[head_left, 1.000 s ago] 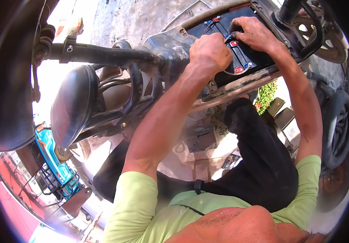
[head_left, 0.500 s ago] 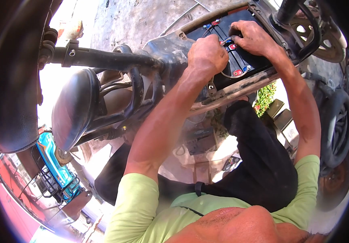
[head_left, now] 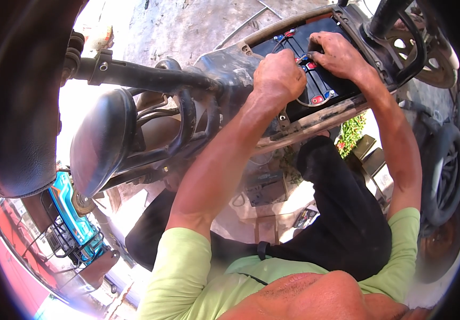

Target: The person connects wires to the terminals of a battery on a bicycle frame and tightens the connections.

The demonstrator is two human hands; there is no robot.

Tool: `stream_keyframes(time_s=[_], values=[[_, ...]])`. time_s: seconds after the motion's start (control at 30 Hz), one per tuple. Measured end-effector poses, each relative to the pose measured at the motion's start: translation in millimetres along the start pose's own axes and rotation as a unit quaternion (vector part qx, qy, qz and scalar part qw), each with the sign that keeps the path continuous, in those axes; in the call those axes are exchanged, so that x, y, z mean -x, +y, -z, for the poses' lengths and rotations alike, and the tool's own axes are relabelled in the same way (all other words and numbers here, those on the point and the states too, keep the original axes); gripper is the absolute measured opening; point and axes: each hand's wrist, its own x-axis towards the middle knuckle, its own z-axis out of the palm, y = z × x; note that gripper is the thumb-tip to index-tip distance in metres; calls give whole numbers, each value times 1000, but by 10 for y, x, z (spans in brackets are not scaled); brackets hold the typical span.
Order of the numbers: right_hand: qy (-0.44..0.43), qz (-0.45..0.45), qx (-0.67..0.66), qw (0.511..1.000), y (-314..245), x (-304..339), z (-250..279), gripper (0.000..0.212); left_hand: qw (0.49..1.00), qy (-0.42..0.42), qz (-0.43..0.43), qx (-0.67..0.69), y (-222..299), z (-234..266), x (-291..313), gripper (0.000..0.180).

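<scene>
Black batteries [head_left: 314, 82] with red and blue terminal caps lie side by side in the open floor compartment of a scooter. My left hand [head_left: 279, 77] is closed in a fist over their left part, knuckles up; whatever it grips is hidden under the fingers. Close by on the right, my right hand [head_left: 339, 53] has its fingers curled and its thumb and fingertips at a red terminal cap [head_left: 310, 65] near the middle. What lies in that pinch is too small to make out. A thin pale cable [head_left: 307, 104] loops from beneath my left hand toward the near terminals.
The worn compartment rim [head_left: 326, 118] surrounds the batteries. Left of it are the scooter's black frame tube [head_left: 139, 77] and a padded seat [head_left: 16, 133]. A wheel [head_left: 443, 165] stands at right. Boxes [head_left: 374, 160] and a green plant [head_left: 351, 133] are below; a blue vehicle [head_left: 75, 213] is lower left.
The scooter and both hands appear slightly farther right in the picture. Both hands keep nearly the same pose over the batteries.
</scene>
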Motion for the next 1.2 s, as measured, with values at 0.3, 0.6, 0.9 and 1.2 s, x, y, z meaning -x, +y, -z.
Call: stream_keyframes(time_s=[0.3, 0.6, 0.9, 1.2], values=[[-6, -33, -88, 996, 49, 9, -49, 23, 1000, 2, -5, -8, -24, -12, -34, 34], [-9, -28, -47, 998, -28, 29, -3, 22, 1000, 9, -5, -6, -35, -15, -38, 34], [14, 27, -61, 998, 95, 50, -65, 23, 1000, 7, -1, -3, -25, -14, -40, 34], [86, 55, -82, 991, 122, 86, -139, 21, 1000, 16, -5, -1, -36, -47, -57, 34]])
